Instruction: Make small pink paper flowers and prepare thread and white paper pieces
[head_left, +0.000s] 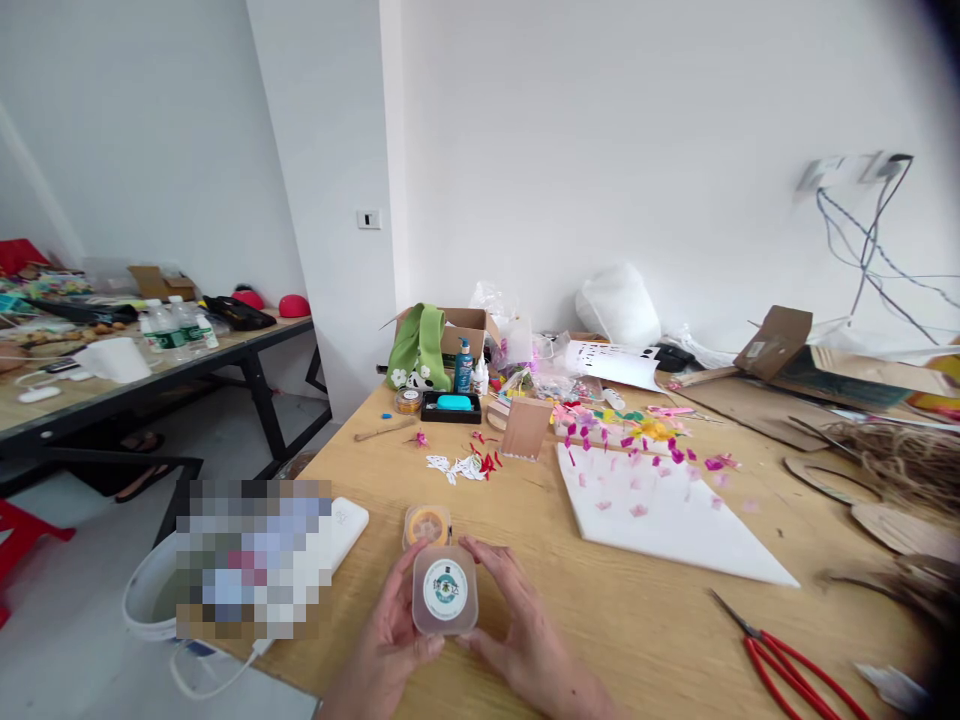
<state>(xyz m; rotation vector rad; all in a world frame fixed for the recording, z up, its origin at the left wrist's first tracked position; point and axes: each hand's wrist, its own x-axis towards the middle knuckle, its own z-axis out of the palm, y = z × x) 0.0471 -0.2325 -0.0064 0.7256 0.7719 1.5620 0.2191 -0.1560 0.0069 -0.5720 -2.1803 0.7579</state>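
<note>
Translucent plastic makes up the small square box with a round white-and-teal label (445, 590), gripped between my left hand (386, 628) and right hand (525, 630) over the wooden table (645, 630), probably to steady it label-up. Behind it, seemingly within easy reach, lies a clear box holding a yellow ring (426, 524). I count two boxes, one white board (652, 530), one pair of red-handled scissors (752, 634).
</note>
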